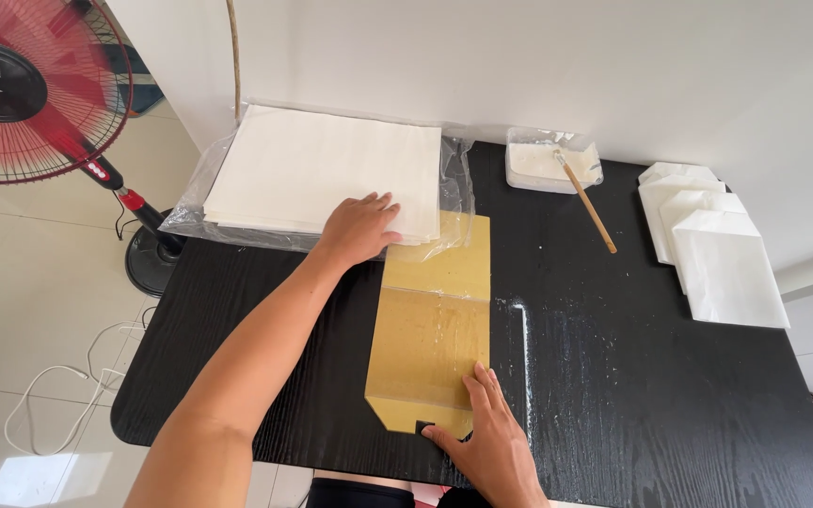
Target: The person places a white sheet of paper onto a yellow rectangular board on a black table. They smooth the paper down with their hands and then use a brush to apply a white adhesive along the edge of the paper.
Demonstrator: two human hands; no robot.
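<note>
Left hand (pixel 359 229) flat, fingers spread, on the stack of white paper sheets (pixel 322 169) in clear plastic wrap (pixel 458 179), upper-centre of frame. Right hand (pixel 486 437) open, pressing the yellow-brown template (pixel 430 329) at bottom centre. Glue tray (pixel 531 165) w/ brush (pixel 587 204) upper right; finished white paper bags (pixel 717 254) far right on black table (pixel 661 395).

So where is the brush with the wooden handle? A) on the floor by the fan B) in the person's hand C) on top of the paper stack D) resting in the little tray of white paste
D: the brush leans in the clear tray of white paste, handle out over the black table.
</note>
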